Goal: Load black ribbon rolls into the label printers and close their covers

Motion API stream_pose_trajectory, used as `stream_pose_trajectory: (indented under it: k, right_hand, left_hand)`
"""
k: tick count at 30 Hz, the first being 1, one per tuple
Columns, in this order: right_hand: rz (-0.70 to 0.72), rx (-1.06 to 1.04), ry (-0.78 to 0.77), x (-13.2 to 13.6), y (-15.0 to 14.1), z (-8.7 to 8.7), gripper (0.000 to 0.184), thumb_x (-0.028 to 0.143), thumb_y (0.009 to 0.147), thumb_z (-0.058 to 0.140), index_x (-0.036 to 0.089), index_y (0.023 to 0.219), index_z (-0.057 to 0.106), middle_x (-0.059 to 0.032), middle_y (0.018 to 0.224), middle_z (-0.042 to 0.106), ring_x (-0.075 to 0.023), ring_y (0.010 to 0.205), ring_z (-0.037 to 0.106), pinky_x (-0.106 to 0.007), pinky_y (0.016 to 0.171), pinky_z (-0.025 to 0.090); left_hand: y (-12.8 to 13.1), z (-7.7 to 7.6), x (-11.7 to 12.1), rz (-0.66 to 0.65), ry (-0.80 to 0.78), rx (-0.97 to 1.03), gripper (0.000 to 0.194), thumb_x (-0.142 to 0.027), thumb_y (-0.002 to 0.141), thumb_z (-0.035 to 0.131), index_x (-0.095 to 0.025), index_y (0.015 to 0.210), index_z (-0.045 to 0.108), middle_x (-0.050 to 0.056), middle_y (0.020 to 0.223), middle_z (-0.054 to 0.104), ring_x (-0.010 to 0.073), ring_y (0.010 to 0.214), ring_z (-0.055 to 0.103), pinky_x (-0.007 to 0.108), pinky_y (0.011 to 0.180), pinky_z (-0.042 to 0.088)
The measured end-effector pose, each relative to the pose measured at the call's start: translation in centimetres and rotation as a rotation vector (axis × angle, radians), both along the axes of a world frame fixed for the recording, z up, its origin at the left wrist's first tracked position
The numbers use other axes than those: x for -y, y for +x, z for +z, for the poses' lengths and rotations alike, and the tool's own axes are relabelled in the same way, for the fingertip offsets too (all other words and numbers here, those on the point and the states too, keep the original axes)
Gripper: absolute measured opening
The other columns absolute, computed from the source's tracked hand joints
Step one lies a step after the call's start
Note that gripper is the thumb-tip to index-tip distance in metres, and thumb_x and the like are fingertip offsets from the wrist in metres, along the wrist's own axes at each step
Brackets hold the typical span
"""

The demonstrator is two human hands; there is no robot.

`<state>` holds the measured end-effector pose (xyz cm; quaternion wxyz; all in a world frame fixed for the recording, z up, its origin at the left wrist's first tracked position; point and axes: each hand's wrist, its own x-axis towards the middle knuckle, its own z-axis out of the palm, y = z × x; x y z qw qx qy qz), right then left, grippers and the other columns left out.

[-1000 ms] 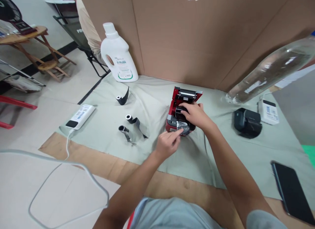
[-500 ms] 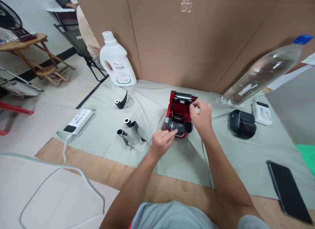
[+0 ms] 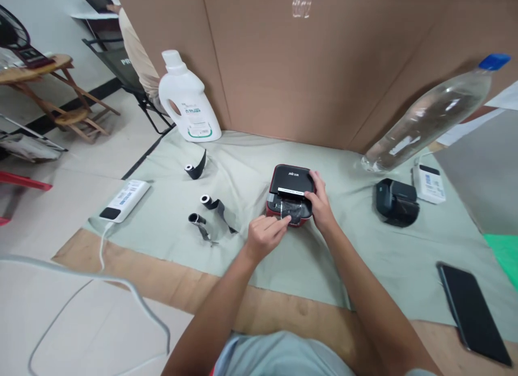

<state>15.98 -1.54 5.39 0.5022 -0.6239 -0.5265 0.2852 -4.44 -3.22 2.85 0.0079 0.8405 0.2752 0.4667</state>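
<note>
A small red and black label printer (image 3: 292, 182) sits on the cloth in front of me, its black lid down. From its front slot comes a strip of dark, shiny film (image 3: 292, 210). My left hand (image 3: 265, 234) is closed, with its index finger on the free end of that strip; the thumb is mostly hidden. My right hand (image 3: 319, 203) grips the printer's right side, thumb on the lid's front corner and fingers along the side edge. Left of the printer stand small rolls with loose dark tails: one roll (image 3: 195, 168) farther back, another roll (image 3: 206, 201) and a third roll (image 3: 196, 219) nearer.
A white jug (image 3: 190, 103) and a leaning clear bottle (image 3: 429, 117) stand against the cardboard (image 3: 283, 68). At right are a black device (image 3: 396, 202), a white power bank (image 3: 429, 182) and a phone (image 3: 471, 311). Another white power bank (image 3: 126, 199) with a cable lies left. A person's sleeve (image 3: 137, 52) shows behind.
The printer's lid, raised before, is now down, and my right hand has come down with it to the printer's right side. My left finger stays on the film strip.
</note>
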Motion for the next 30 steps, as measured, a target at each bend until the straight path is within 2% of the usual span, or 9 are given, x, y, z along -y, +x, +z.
stream_pose_trajectory:
  k: [2,4,8,12,15,18,21,24,30]
  right_hand:
    - [-0.004,-0.088,0.003,0.1,-0.3,-0.6,0.075,0.035,0.085,0.047,0.028,0.158,0.032,-0.0014,0.168,0.028,-0.02,0.155,0.026,-0.04,0.127,0.025]
    - [-0.005,-0.164,0.011,0.0,-0.5,-0.8,0.078,0.036,0.086,0.046,0.027,0.161,0.027,-0.0014,0.168,0.029,-0.0201,0.154,0.029,-0.039,0.126,0.026]
    - [0.008,-0.234,0.047,0.4,-0.9,-0.9,0.08,0.036,0.086,0.044,0.026,0.163,0.023,-0.0006,0.169,0.028,-0.0202,0.155,0.029,-0.042,0.126,0.028]
    - [0.025,-0.243,0.053,0.8,-1.2,-0.8,0.083,0.038,0.087,0.041,0.024,0.165,0.016,0.0002,0.17,0.025,-0.0196,0.156,0.027,-0.042,0.126,0.029]
    - [0.017,-0.232,0.01,0.7,-1.0,-1.1,0.085,0.043,0.088,0.041,0.024,0.165,0.012,0.0004,0.17,0.026,-0.021,0.156,0.028,-0.042,0.124,0.033]
    - [0.052,-0.329,0.033,0.4,-0.6,-1.9,0.086,0.044,0.085,0.049,0.028,0.164,0.019,0.0026,0.169,0.03,-0.0237,0.156,0.028,-0.042,0.125,0.031]
    - [0.069,-0.478,0.133,0.0,-0.5,-2.9,0.086,0.04,0.082,0.057,0.032,0.162,0.028,0.0061,0.167,0.032,-0.0257,0.156,0.027,-0.042,0.128,0.023]
    - [0.051,-0.502,0.181,-0.1,-0.5,-3.5,0.082,0.037,0.081,0.059,0.033,0.159,0.035,0.007,0.167,0.033,-0.0261,0.157,0.024,-0.043,0.13,0.017]
    - [0.035,-0.538,0.199,0.0,-0.7,-3.3,0.075,0.04,0.086,0.062,0.029,0.156,0.041,0.0005,0.165,0.038,-0.0266,0.154,0.031,-0.045,0.128,0.023]
  left_hand:
    - [-0.1,0.2,0.3,-0.022,-0.066,0.067,0.021,-0.024,0.097,0.06,-0.018,0.109,0.075,-0.003,0.058,0.056,0.01,0.053,0.052,0.025,0.058,0.041]
    - [-0.3,0.9,0.3,-0.003,-0.209,0.244,0.027,-0.03,0.096,0.063,-0.017,0.119,0.07,-0.005,0.059,0.053,0.0095,0.052,0.049,0.024,0.057,0.042]
    - [-0.5,3.4,-1.6,0.111,-0.729,0.593,0.036,-0.037,0.095,0.061,-0.016,0.125,0.062,-0.007,0.063,0.046,0.0095,0.058,0.047,0.022,0.061,0.044]
    - [0.0,5.6,-5.1,0.034,-1.291,0.643,0.045,-0.033,0.084,0.068,-0.017,0.125,0.058,-0.008,0.063,0.046,0.0096,0.058,0.049,0.022,0.059,0.043]
    - [0.6,5.8,-6.5,-0.003,-1.567,0.696,0.055,-0.027,0.074,0.07,-0.018,0.126,0.058,-0.006,0.069,0.055,0.0084,0.055,0.05,0.021,0.053,0.04]
    - [1.0,5.4,-6.7,0.032,-1.655,0.766,0.06,-0.025,0.067,0.071,-0.02,0.125,0.06,-0.006,0.071,0.057,0.0069,0.052,0.049,0.019,0.049,0.037]
    - [1.3,5.2,-6.6,0.059,-1.63,0.802,0.062,-0.023,0.062,0.071,-0.021,0.123,0.058,-0.006,0.074,0.059,0.0054,0.05,0.046,0.018,0.046,0.034]
    - [1.5,5.3,-6.5,0.061,-1.609,0.787,0.06,-0.022,0.061,0.07,-0.021,0.12,0.058,-0.005,0.077,0.061,0.0054,0.051,0.046,0.018,0.046,0.034]
    - [1.5,4.9,-6.1,0.087,-1.551,0.767,0.051,-0.031,0.067,0.071,-0.021,0.115,0.06,-0.005,0.073,0.06,0.0077,0.054,0.051,0.018,0.049,0.038]
